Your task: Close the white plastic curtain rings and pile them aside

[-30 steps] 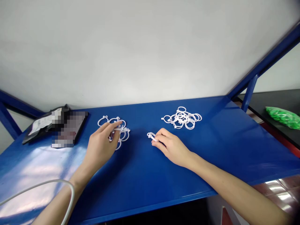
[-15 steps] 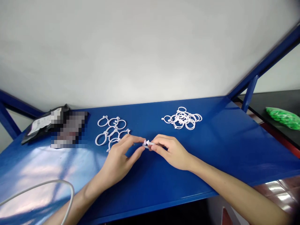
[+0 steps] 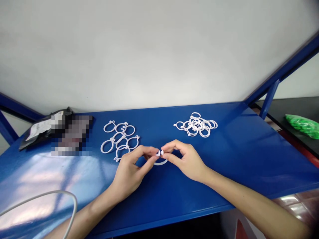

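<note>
My left hand (image 3: pixel 132 169) and my right hand (image 3: pixel 185 159) meet over the middle of the blue shelf (image 3: pixel 236 156). Both pinch the two ends of one white plastic ring (image 3: pixel 160 158), whose loop hangs below my fingertips. Several white rings (image 3: pixel 119 140) lie spread out just left of my left hand. A heap of several more white rings (image 3: pixel 196 124) sits behind my right hand, towards the wall.
A black packet (image 3: pixel 53 129) with a label lies at the shelf's back left. A white cable (image 3: pixel 50 202) loops over the near left corner. Blue frame struts (image 3: pixel 279 74) rise at the right. A green bag (image 3: pixel 302 124) rests on a dark surface at far right.
My left hand left the spread rings and came right to meet my right hand. Both hands now pinch the ring that my right hand held alone.
</note>
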Demonstrator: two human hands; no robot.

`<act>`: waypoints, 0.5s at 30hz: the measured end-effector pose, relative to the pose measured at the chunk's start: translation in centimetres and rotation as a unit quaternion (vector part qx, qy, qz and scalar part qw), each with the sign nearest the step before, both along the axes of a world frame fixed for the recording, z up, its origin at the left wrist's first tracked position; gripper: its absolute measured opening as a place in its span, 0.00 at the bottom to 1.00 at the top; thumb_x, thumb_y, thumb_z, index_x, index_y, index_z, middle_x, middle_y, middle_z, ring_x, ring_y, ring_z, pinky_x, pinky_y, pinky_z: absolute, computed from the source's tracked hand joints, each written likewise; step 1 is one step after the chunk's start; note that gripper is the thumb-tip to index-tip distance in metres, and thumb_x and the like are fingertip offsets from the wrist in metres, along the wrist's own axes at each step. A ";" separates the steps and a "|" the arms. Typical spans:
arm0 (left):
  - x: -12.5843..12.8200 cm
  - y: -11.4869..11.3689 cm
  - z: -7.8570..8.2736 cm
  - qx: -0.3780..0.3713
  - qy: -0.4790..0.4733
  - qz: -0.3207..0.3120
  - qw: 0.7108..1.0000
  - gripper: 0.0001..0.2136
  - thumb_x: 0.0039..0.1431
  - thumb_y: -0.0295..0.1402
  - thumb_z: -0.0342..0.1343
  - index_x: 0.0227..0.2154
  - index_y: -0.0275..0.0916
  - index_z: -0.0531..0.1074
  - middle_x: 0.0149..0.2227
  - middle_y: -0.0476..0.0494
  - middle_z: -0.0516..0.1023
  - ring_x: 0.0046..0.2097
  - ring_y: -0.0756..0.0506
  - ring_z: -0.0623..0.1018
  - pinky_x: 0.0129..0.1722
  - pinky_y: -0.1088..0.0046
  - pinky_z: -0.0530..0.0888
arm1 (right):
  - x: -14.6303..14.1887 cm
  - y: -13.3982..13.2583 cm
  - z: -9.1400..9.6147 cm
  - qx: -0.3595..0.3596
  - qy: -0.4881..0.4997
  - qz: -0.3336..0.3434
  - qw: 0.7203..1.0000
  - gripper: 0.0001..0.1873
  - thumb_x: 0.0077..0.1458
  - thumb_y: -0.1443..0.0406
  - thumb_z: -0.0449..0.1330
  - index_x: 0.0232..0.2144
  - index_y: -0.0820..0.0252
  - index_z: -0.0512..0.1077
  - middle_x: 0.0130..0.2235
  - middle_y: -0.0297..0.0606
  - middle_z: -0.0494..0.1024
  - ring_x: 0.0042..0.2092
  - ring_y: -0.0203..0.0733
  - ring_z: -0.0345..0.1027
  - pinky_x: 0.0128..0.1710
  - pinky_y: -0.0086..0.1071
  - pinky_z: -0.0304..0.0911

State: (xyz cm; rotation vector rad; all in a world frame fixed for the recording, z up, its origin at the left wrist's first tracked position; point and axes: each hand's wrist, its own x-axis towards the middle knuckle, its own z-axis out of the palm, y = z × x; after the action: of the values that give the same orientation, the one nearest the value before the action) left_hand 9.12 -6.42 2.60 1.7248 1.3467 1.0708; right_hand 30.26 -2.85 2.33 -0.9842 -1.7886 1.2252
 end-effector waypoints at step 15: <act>0.3 -0.2 -1.0 0.128 -0.023 -0.020 0.991 0.05 0.61 0.25 0.64 0.37 0.42 0.82 0.35 0.48 0.86 0.35 0.49 0.84 0.36 0.77 0.80 | -0.2 -0.5 -0.5 0.139 0.007 0.002 0.990 0.01 0.62 0.67 0.67 0.36 0.55 0.79 0.36 0.34 0.83 0.40 0.40 0.75 0.42 0.35 0.71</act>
State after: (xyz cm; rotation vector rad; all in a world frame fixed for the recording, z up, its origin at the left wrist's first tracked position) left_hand 9.47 -6.58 1.63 1.8896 1.1815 1.2983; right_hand 30.08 -3.40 1.87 -0.8097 -1.8883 0.9503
